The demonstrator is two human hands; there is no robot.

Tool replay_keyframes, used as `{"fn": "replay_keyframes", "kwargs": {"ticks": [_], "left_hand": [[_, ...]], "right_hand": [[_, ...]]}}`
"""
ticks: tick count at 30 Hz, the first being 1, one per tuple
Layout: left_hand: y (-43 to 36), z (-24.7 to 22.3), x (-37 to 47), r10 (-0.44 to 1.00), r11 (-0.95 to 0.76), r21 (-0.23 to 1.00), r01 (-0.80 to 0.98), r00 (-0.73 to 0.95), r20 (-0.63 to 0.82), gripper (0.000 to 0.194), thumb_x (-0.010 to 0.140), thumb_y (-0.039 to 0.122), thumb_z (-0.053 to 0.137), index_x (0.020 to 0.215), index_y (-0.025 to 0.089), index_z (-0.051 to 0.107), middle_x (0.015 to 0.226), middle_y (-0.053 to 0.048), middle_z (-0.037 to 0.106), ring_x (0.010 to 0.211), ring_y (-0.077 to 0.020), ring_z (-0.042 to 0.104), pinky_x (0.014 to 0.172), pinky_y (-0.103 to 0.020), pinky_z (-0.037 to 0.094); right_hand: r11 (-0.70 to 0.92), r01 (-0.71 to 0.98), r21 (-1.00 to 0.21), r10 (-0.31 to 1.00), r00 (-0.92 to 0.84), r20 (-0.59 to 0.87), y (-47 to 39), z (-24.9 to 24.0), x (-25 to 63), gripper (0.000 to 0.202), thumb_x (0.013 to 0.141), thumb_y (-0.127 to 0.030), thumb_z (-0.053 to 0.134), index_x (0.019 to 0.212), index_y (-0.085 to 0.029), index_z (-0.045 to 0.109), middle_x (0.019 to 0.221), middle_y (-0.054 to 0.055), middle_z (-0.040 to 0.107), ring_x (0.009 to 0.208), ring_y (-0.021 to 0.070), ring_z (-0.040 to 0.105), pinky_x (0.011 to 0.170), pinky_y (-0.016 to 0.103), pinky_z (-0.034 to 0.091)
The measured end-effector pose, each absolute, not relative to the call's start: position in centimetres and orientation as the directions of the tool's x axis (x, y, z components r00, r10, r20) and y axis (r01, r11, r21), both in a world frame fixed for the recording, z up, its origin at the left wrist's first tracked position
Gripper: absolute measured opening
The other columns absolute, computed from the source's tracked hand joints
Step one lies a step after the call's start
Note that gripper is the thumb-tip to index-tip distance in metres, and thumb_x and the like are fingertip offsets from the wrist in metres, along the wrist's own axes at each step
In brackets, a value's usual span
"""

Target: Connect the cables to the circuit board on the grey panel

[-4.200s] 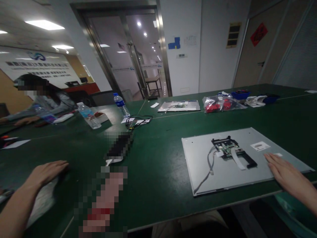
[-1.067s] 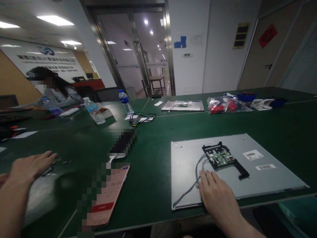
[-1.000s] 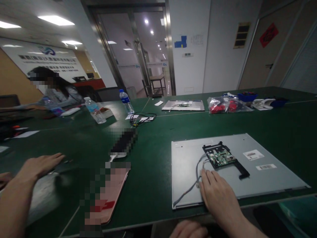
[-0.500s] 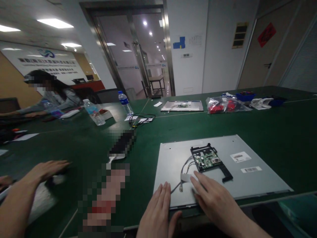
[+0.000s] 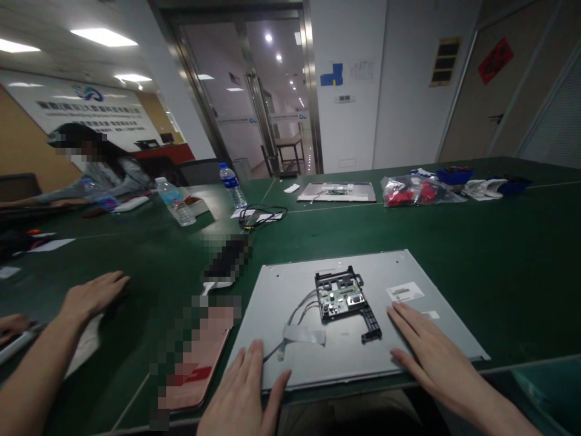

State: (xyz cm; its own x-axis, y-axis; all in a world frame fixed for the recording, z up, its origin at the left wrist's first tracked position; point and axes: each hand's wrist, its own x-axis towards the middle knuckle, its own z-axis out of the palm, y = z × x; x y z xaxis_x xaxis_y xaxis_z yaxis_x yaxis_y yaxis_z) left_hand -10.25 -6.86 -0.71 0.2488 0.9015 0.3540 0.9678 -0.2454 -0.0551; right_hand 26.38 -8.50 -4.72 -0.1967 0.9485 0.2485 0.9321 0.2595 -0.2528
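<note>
A flat grey metal panel (image 5: 272, 303) lies on the green table, its near edge close to the table's front edge. On it sits a black plastic frame (image 5: 370, 324) around a green circuit board (image 5: 338, 301). Thin cables run left from the board under a strip of silvery tape (image 5: 304, 334). My left hand (image 5: 245, 387) rests on the panel's near left corner, fingers extended and thumb apart. My right hand (image 5: 431, 351) lies on the right part of the panel with fingers stretched, partly over a white label (image 5: 429, 315). Neither hand grips anything.
Left of the panel are a pink case (image 5: 200, 363) and a dark phone-like object (image 5: 229, 257). Another person's arm (image 5: 49, 345) reaches in at the left. Farther back are bottles (image 5: 231, 184), coiled cable (image 5: 263, 217), a second panel (image 5: 308, 192) and a plastic bag (image 5: 408, 192).
The panel with its board has shifted left, close to the pink case. My left hand has moved left with it. My right hand has left the tape area and now lies farther right.
</note>
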Motion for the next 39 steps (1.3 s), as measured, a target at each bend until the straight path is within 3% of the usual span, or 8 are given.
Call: {"fn": "replay_keyframes", "kwargs": {"ticks": [6, 13, 18, 23, 27, 31, 34, 39], "left_hand": [[-6.7, -0.6, -9.4, 0.909, -0.2, -0.082, 0.976, 0.216, 0.357, 0.061, 0.096, 0.056, 0.035, 0.128, 0.011, 0.059, 0.127, -0.016, 0.065, 0.12, -0.0332, 0.061, 0.096, -0.051, 0.054], [-6.5, -1.2, -9.5, 0.892, -0.221, -0.081, 0.972, 0.235, 0.387, 0.06, 0.093, 0.059, 0.041, 0.127, 0.015, 0.061, 0.129, -0.014, 0.064, 0.122, -0.0346, 0.058, 0.1, -0.053, 0.051], [-5.5, -0.2, -8.8, 0.86, -0.297, -0.052, 0.954, 0.29, 0.42, 0.056, 0.092, 0.058, 0.046, 0.127, 0.017, 0.06, 0.124, -0.014, 0.066, 0.113, -0.034, 0.062, 0.093, -0.05, 0.053], [-3.5, 1.3, -6.7, 0.804, -0.487, 0.014, 0.873, 0.443, 0.397, 0.035, 0.091, 0.036, 0.056, 0.121, 0.019, 0.061, 0.117, -0.012, 0.064, 0.104, -0.0298, 0.063, 0.088, -0.046, 0.053], [-2.5, 2.0, -3.6, 0.75, -0.629, 0.022, 0.777, 0.599, 0.28, 0.027, 0.086, 0.019, 0.061, 0.112, 0.022, 0.063, 0.116, -0.01, 0.065, 0.103, -0.0303, 0.062, 0.086, -0.048, 0.053], [-2.3, 1.6, -1.6, 0.751, -0.652, 0.033, 0.757, 0.639, 0.17, 0.018, 0.087, 0.011, 0.058, 0.102, 0.019, 0.064, 0.103, -0.009, 0.068, 0.093, -0.0291, 0.066, 0.078, -0.046, 0.056], [-2.1, 0.7, -1.6, 0.732, -0.675, 0.059, 0.736, 0.656, 0.183, 0.025, 0.084, 0.001, 0.052, 0.1, 0.018, 0.063, 0.101, -0.008, 0.069, 0.091, -0.0258, 0.067, 0.078, -0.041, 0.057], [-2.1, -0.3, -2.4, 0.688, -0.715, 0.097, 0.692, 0.672, 0.272, 0.037, 0.078, -0.003, 0.05, 0.106, 0.019, 0.058, 0.104, -0.007, 0.069, 0.091, -0.0238, 0.067, 0.078, -0.037, 0.058]], "right_hand": [[0.25, 0.926, -0.281, 0.957, -0.192, 0.218, -8.0, -4.2, 26.6, 0.063, 0.098, -0.053, 0.045, 0.151, -0.02, 0.036, 0.155, 0.009, 0.037, 0.14, 0.0278, 0.038, 0.113, 0.047, 0.038], [0.241, 0.917, -0.317, 0.958, -0.173, 0.228, -7.8, -3.9, 26.5, 0.061, 0.098, -0.053, 0.046, 0.15, -0.021, 0.039, 0.153, 0.01, 0.04, 0.139, 0.0277, 0.04, 0.113, 0.046, 0.038], [0.268, 0.916, -0.298, 0.946, -0.192, 0.261, -7.7, -3.9, 26.7, 0.06, 0.097, -0.051, 0.048, 0.148, -0.021, 0.042, 0.15, 0.011, 0.044, 0.135, 0.029, 0.045, 0.11, 0.045, 0.042], [0.304, 0.912, -0.277, 0.933, -0.226, 0.279, -6.3, -2.6, 25.8, 0.052, 0.097, -0.045, 0.05, 0.141, -0.017, 0.049, 0.137, 0.013, 0.057, 0.125, 0.0304, 0.053, 0.105, 0.05, 0.045], [0.433, 0.849, -0.301, 0.887, -0.344, 0.308, -4.7, -0.7, 24.0, 0.045, 0.095, -0.034, 0.055, 0.137, -0.021, 0.05, 0.131, 0.012, 0.059, 0.119, 0.0276, 0.056, 0.1, 0.047, 0.047], [0.465, 0.833, -0.298, 0.876, -0.386, 0.289, -3.5, 0.4, 22.6, 0.026, 0.09, -0.026, 0.061, 0.116, -0.022, 0.062, 0.115, 0.008, 0.061, 0.103, 0.0246, 0.059, 0.087, 0.041, 0.05], [0.493, 0.813, -0.31, 0.864, -0.416, 0.283, -2.9, 0.2, 22.0, 0.005, 0.09, -0.023, 0.062, 0.093, -0.02, 0.063, 0.102, 0.005, 0.06, 0.092, 0.0206, 0.058, 0.078, 0.034, 0.048], [0.552, 0.768, -0.327, 0.829, -0.459, 0.32, -2.9, -1.4, 21.5, 0.007, 0.091, -0.024, 0.061, 0.086, -0.019, 0.058, 0.096, 0.004, 0.059, 0.087, 0.019, 0.056, 0.072, 0.031, 0.043]]}}
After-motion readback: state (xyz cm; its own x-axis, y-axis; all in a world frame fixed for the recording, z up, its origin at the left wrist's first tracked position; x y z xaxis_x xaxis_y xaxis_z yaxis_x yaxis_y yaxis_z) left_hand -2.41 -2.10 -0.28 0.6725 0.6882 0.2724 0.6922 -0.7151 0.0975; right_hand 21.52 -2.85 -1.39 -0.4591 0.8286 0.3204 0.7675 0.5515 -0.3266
